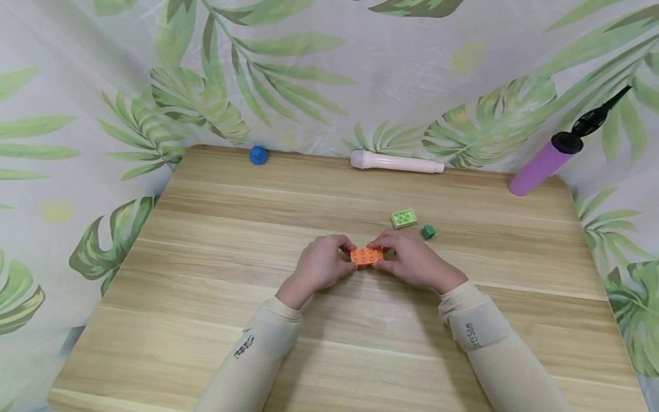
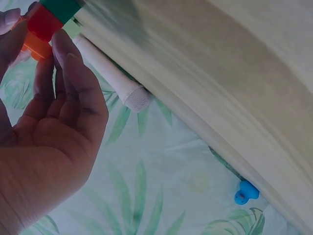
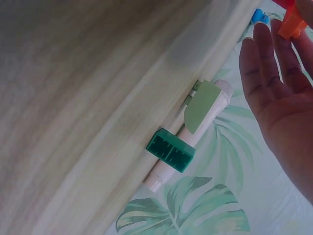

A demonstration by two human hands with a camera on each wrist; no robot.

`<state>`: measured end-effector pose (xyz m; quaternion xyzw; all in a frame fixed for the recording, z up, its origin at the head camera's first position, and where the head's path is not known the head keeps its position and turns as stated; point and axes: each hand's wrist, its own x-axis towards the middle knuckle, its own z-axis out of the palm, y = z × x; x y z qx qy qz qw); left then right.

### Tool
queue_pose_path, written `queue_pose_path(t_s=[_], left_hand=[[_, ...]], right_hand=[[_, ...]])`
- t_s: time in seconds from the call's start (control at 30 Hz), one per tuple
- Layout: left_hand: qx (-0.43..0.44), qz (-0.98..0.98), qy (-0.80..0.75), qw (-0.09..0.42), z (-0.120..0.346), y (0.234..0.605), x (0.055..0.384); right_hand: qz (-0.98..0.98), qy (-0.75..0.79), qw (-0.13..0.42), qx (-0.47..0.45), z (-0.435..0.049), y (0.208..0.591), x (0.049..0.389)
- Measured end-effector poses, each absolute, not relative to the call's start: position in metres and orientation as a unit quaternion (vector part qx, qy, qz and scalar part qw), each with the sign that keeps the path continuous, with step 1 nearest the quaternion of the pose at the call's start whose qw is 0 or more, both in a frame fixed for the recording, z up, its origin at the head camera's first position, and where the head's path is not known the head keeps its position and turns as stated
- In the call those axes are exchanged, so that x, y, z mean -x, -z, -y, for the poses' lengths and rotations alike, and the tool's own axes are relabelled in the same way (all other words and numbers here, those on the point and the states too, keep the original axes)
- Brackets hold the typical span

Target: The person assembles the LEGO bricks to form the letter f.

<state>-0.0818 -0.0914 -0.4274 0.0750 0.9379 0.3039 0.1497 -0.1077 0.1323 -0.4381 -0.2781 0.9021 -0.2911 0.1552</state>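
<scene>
An orange toy brick [image 1: 366,256], studs up, sits between both hands in the head view. My left hand [image 1: 323,260] pinches its left end, and my right hand [image 1: 410,257] holds its right end. Below the orange brick, a red brick [image 2: 45,22] and a dark green brick [image 2: 59,9] form a stack, seen in the left wrist view. Just beyond the right hand lie a light green brick [image 1: 404,218] and a small dark green brick [image 1: 428,231], whose hollow side shows in the right wrist view. Fingers partly hide the stack.
A white microphone [image 1: 396,162] lies along the back edge of the wooden table [image 1: 206,297]. A small blue toy [image 1: 258,155] stands at the back left. At the back right stands a purple pump [image 1: 540,163] with a black top. Leaf-print cloth [image 1: 309,74] hangs behind.
</scene>
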Motion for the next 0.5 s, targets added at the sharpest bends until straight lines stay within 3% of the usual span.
queue_pose_path(t_s=[0.5], left_hand=[[-0.084,-0.939,-0.303,0.139,0.0915,0.4282,0.0891]], right_hand=[[-0.909,0.288,0.128,0.272,-0.1344,0.4414,0.1057]])
